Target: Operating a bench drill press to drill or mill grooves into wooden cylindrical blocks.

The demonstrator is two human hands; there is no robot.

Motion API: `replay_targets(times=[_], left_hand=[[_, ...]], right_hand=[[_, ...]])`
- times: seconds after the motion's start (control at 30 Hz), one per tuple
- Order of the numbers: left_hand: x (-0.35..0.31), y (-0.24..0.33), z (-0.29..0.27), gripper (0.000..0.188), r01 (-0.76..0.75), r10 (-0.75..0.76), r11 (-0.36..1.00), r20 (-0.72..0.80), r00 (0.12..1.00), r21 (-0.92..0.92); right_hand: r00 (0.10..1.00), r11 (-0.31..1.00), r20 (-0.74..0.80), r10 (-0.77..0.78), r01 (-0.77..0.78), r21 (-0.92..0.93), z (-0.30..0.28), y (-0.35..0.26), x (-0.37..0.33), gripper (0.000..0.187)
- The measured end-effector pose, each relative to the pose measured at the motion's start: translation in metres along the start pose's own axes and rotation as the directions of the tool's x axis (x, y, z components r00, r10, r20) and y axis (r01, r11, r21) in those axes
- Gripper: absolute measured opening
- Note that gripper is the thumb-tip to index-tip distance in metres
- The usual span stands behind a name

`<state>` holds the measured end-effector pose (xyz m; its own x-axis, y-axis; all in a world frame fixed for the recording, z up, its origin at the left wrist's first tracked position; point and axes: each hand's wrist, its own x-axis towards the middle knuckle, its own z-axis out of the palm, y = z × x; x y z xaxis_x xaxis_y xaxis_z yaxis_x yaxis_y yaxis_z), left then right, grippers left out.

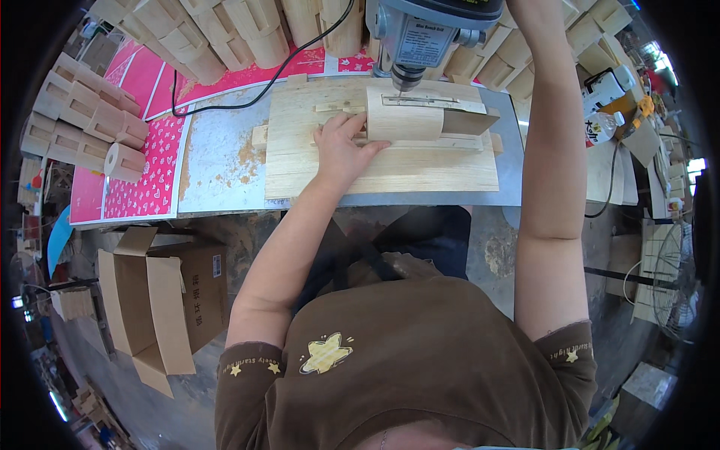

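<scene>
A pale wooden cylinder [405,122] lies on its side on a wooden board jig [322,176], under the chuck [406,75] of a small bench drill [420,41]. My left hand [343,146] holds the cylinder's left end, thumb along its near edge and fingers toward the back. Along the top of the cylinder runs a narrow slot [420,100], with the drill bit at it. A flat grey-brown piece [469,121] sticks out of the right end. My right forearm [553,112] reaches up past the drill's right side; the hand itself is beyond the top edge.
Stacked wooden cylinders with cut-outs [82,112] stand at the left and along the back. A black cord [259,97] loops across the table [217,165]. An open cardboard box [169,300] is on the floor at the left. A plastic bottle [602,127] stands at the right.
</scene>
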<state>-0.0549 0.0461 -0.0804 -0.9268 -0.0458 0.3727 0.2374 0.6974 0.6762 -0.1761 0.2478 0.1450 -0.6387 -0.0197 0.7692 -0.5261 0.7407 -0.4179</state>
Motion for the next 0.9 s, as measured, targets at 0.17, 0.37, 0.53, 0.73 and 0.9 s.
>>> replay_targets(times=[0.17,0.37,0.53,0.73,0.9], left_hand=[[-0.002,-0.012,-0.001,0.046,0.071,-0.068,0.975,0.024,0.997,-0.209],[-0.002,-0.019,-0.039,0.039,0.0,0.008,0.946,0.021,1.0,-0.323],[-0.018,-0.047,-0.122,0.027,0.076,-0.066,0.966,0.051,0.997,-0.247],[-0.03,-0.058,-0.208,0.026,0.363,-0.493,0.565,0.05,0.869,-0.741],[-0.034,-0.065,-0.247,0.032,0.35,-0.563,0.539,-0.018,0.827,-0.767]], right_hand=[[0.923,0.947,0.375,-0.088,-0.04,0.32,0.002,0.043,-0.109,0.027],[0.796,0.98,0.603,-0.054,0.158,-0.12,0.003,0.05,-0.177,0.033],[0.809,0.974,0.581,-0.093,0.195,-0.115,-0.005,0.058,-0.181,0.028],[0.814,0.97,0.559,-0.158,0.233,-0.065,-0.008,0.036,-0.193,0.03],[0.808,0.96,0.55,-0.21,0.278,-0.043,-0.013,0.028,-0.197,0.032]])
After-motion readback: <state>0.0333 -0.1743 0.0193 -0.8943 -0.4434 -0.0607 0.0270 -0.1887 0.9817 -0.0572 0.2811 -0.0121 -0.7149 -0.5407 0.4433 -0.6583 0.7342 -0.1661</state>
